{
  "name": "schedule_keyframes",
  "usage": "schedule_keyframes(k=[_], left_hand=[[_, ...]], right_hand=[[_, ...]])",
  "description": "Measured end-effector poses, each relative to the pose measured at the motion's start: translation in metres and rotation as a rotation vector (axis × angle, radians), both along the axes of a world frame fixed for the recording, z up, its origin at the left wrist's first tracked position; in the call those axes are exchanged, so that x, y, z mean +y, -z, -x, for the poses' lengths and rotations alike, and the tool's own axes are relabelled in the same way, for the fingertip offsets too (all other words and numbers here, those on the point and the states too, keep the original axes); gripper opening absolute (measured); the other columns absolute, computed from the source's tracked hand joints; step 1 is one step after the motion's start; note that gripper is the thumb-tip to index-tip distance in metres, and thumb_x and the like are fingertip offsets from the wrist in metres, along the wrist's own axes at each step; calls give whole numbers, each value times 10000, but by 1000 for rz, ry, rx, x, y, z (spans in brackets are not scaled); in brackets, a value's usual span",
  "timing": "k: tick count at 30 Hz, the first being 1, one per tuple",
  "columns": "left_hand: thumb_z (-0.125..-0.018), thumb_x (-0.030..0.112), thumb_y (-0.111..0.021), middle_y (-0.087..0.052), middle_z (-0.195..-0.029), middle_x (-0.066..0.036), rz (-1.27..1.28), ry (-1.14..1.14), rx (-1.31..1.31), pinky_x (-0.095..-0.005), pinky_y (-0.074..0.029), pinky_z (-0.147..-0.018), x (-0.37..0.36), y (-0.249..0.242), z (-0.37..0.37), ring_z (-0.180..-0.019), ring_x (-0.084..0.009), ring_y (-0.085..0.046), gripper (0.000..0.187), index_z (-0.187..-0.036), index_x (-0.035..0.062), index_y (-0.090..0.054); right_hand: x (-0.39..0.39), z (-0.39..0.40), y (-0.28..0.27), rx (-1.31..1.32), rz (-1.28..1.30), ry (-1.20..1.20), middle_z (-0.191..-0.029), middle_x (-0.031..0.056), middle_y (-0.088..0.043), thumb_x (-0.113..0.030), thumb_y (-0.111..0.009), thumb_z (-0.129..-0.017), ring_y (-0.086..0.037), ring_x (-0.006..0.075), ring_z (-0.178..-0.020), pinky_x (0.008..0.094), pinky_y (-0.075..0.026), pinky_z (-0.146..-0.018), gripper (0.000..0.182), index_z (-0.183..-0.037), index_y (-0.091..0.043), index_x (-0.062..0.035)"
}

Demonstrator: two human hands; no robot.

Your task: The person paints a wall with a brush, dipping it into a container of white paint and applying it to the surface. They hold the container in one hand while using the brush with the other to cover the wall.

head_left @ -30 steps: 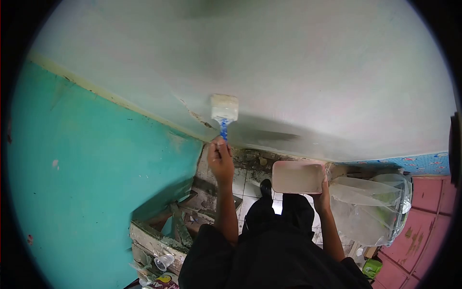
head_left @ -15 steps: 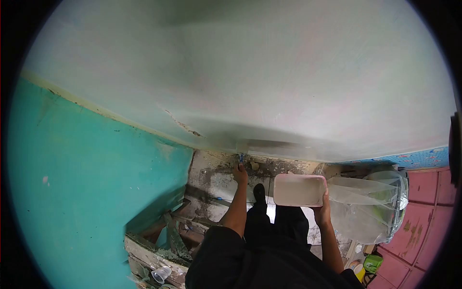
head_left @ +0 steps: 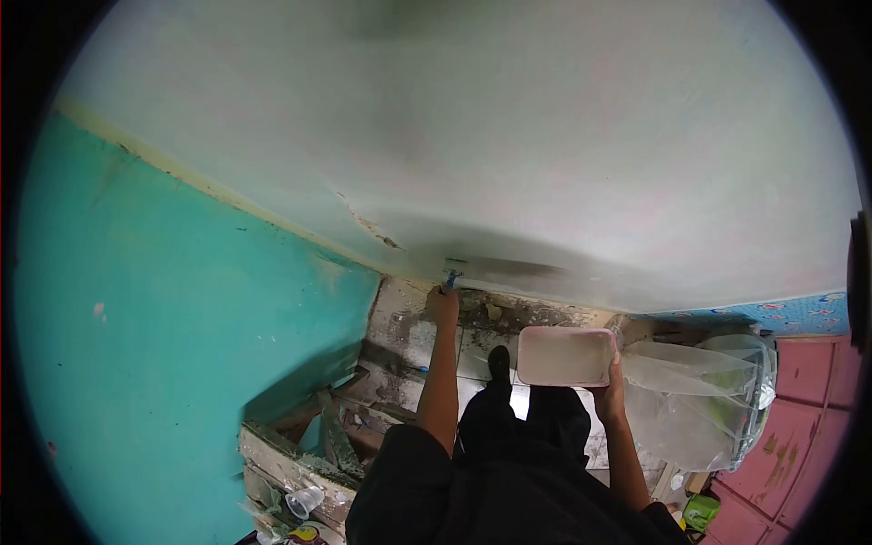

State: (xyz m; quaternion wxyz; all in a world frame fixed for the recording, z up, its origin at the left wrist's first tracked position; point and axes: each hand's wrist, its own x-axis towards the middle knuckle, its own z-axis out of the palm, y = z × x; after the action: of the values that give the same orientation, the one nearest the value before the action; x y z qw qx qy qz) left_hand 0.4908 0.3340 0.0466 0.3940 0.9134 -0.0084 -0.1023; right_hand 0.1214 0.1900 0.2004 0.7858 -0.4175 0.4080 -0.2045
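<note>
My left hand (head_left: 442,304) is closed round a small blue-handled paint tool (head_left: 452,278). Its head rests against the low part of the pale wall (head_left: 563,182); whether it is a brush or a roller I cannot make out. A damp-looking darker streak runs along the wall to its right. In my right hand (head_left: 613,391) is a pink-rimmed plastic tub (head_left: 565,356), gripped by its right side and held roughly level. Whitish stuff, like paint, lies inside it. The fingers under the tub are hidden.
A turquoise wall (head_left: 182,309) meets the pale wall at the left. Broken wooden furniture (head_left: 300,463) with a clear plastic cup (head_left: 304,501) stands below it. To the right are a plastic-covered bundle (head_left: 699,395) and pink panels (head_left: 790,436). My shoe (head_left: 499,361) is on the dirty tiled floor.
My left hand has moved up and slightly left, bringing the blue-handled tool higher on the wall. The tub stays in my right hand. The view has shifted slightly.
</note>
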Motion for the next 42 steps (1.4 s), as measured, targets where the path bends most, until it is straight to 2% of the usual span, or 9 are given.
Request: schedule_keyframes(k=[4,9,16,19,22,27,35,38,42], left_hand=[[-972,245,-528,-585,-643,-179,199,50,-214,-450,-415,-568,23,-79,1,-568,-343,-571,390,-692,-24,-570],[-1010,238,-526,-557,-631,-71,496,18,-187,-352,-406,-556,33,-242,22,-562,-163,-510,359,-754,-7,-578],[-1042,255,-541,-542,-737,2,789,-32,-315,-237,-373,-579,31,-310,31,-656,-57,-469,283,-878,26,-572],[-1046,255,-534,-544,-761,0,819,57,-307,-235,-374,-581,21,-279,15,-654,-52,-457,268,-916,25,-578],[-1056,273,-508,-528,-744,11,778,110,-250,-244,-374,-570,18,-181,-6,-634,-66,-442,269,-944,38,-576],[-1059,327,-494,-569,-745,-49,499,9,-178,-328,-434,-599,25,-32,-3,-632,-165,-509,338,-1036,16,-625],[-1015,342,-542,-663,-779,-135,36,-92,-24,-405,-488,-631,56,113,2,-676,-309,-633,340,-959,37,-680],[-1002,326,-542,-660,-752,-161,-66,-54,-49,-442,-482,-627,56,90,-3,-659,-356,-631,355,-894,16,-678],[-984,281,-538,-646,-735,-190,-1,-29,-140,-472,-459,-615,42,-38,-10,-652,-379,-622,362,-813,-17,-654]], right_hand=[[-2,-8,15,-72,17,-52,-1420,140,-485,-601,-375,-1019,-540,296,-1269,483,-503,-996,712,-1538,-287,-120],[2,-23,16,-114,41,-66,-1403,142,-496,-590,-369,-1023,-555,294,-1251,469,-525,-963,700,-1535,-288,-119],[5,-23,16,-105,0,-91,-1443,121,-457,-597,-396,-1012,-504,270,-1291,443,-467,-1009,726,-1541,-283,-113],[3,-18,17,-134,-32,-92,-1485,107,-413,-586,-420,-1009,-439,254,-1352,437,-394,-1090,732,-1549,-270,-115],[5,-8,26,-87,26,-55,-1413,144,-492,-591,-365,-1025,-542,299,-1270,489,-500,-998,696,-1522,-309,-107],[12,-9,-4,-82,-4,-10,-1430,149,-477,-577,-366,-1030,-527,308,-1289,504,-490,-1011,681,-1519,-316,-105],[14,-6,4,-71,-27,-53,-1447,157,-453,-577,-371,-1029,-522,317,-1291,508,-492,-1016,683,-1528,-290,-117],[15,-9,11,-77,0,-46,-1438,157,-459,-578,-373,-1028,-527,315,-1285,505,-499,-1010,687,-1527,-288,-113],[15,-15,9,-64,46,-67,-1425,158,-467,-581,-376,-1026,-532,314,-1279,508,-504,-1003,692,-1527,-283,-112]])
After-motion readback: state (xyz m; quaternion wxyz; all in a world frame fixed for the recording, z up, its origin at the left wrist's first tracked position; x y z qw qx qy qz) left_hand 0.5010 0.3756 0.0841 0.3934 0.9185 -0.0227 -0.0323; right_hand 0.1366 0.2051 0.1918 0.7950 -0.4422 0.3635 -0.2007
